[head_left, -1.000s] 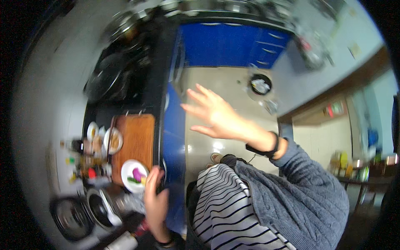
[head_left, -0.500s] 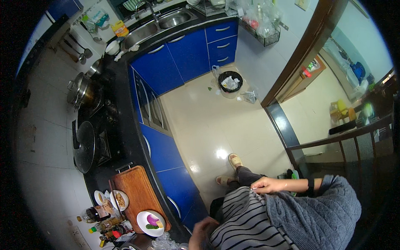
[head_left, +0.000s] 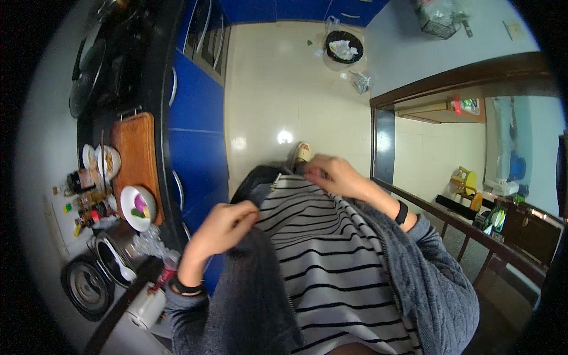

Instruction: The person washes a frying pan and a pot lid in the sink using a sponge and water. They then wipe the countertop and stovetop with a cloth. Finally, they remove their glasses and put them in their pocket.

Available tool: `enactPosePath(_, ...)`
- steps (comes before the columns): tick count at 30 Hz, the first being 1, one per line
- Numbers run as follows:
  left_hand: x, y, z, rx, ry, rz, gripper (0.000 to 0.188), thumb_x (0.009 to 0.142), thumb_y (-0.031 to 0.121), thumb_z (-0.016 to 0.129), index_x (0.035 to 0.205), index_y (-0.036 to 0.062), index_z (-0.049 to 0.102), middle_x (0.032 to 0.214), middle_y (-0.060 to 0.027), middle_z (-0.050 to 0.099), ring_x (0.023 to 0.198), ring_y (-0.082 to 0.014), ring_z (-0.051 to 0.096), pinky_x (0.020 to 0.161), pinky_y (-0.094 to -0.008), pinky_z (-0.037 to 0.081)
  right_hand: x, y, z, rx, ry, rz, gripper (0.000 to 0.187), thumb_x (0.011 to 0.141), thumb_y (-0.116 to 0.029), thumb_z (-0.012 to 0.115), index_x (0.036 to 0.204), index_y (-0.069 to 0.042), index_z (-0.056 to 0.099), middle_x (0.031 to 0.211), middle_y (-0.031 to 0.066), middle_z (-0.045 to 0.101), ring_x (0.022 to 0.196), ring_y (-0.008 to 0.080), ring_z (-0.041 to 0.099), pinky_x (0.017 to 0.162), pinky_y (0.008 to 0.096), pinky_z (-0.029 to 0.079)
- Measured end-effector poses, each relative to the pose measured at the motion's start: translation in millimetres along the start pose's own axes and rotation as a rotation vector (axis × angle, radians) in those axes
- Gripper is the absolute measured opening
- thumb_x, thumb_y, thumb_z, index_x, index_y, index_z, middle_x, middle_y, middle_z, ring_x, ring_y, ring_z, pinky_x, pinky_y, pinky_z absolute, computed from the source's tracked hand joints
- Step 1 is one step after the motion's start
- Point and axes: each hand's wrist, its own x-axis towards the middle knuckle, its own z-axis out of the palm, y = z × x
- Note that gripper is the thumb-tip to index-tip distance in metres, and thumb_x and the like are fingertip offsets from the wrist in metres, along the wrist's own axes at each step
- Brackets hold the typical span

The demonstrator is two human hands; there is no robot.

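I wear a grey quilted zip-up cardigan (head_left: pixel 251 296), its front hanging apart over a black-and-white striped shirt (head_left: pixel 331 272). My left hand (head_left: pixel 225 229) is closed, its curled fingers at the left front of the cardigan. My right hand (head_left: pixel 336 176) pinches the lower right front edge near the hem; its fingertips are slightly blurred, so the exact bit of cloth is hard to make out. Metal zipper teeth show along the left edge, between the two hands. Dark bands circle both wrists.
On the left counter are a wooden cutting board (head_left: pixel 137 154), a white bowl of cut vegetables (head_left: pixel 138 208), several bottles, a pot with a white spoon (head_left: pixel 121 263) and a lidded wok (head_left: pixel 89 77). A lined trash bin (head_left: pixel 344 48) stands on the floor ahead. The doorway is at right.
My view has tilted down and turned. My left hand has come up from beside my body to the cardigan's left front. My right hand stays at the lower right front.
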Motion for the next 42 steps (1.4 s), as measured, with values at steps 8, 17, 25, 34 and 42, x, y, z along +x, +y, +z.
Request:
enactPosePath(8,0.7,0.8,23.8,0.421,0.208,-0.282,0.036,0.075,0.027,0.067,0.092,-0.0033,0.057,0.080,-0.0225,0.060,0.077,-0.0373,0.061,0.067,-0.0402,0.049,31.4,6.3,-34.8,-0.158,-0.129,-0.062,0.036,0.077,-0.031,0.065,0.098,-0.003,0.057,0.091,0.0141,0.060,0.082,0.0321,0.058,0.072,0.0396,0.047)
enactPosePath(17,63.5,-11.3,42.0,0.090,0.386,-0.047,0.027,0.075,0.006,0.066,0.099,-0.0021,0.057,0.088,-0.0160,0.057,0.080,-0.0298,0.060,0.070,-0.0331,0.048,44.8,9.6,-56.6,-0.167,0.042,-0.159,0.026,0.077,-0.017,0.066,0.098,-0.002,0.060,0.097,0.0105,0.060,0.089,0.0266,0.058,0.078,0.0318,0.048)
enactPosePath(25,94.4,-55.8,-2.7,-0.169,0.160,0.004,0.016,0.079,-0.006,0.058,0.094,0.0003,0.054,0.084,-0.0060,0.054,0.076,-0.0115,0.054,0.064,-0.0244,0.043,99.9,3.9,-64.2,-0.196,-0.141,-0.297,0.023,0.079,-0.019,0.062,0.097,-0.004,0.062,0.092,0.0108,0.061,0.088,0.0293,0.057,0.076,0.0370,0.047)
enactPosePath(34,135.5,-74.0,-90.7,-0.109,-0.036,-0.033,0.011,0.080,0.002,0.059,0.088,-0.0007,0.052,0.078,-0.0090,0.056,0.074,-0.0173,0.057,0.066,-0.0279,0.045,152.3,1.4,-92.0,-0.070,-0.061,-0.172,0.023,0.079,-0.012,0.062,0.100,-0.003,0.063,0.093,0.0115,0.061,0.086,0.0279,0.058,0.075,0.0337,0.047)
enactPosePath(42,201.2,-55.5,-151.4,0.294,-0.034,0.305,0.009,0.079,0.003,0.058,0.085,-0.0008,0.053,0.081,-0.0126,0.054,0.074,-0.0291,0.056,0.066,-0.0337,0.046,172.3,15.1,-107.4,0.048,0.168,-0.068,0.021,0.079,-0.007,0.061,0.099,-0.001,0.063,0.086,0.0114,0.062,0.077,0.0258,0.060,0.068,0.0326,0.047)
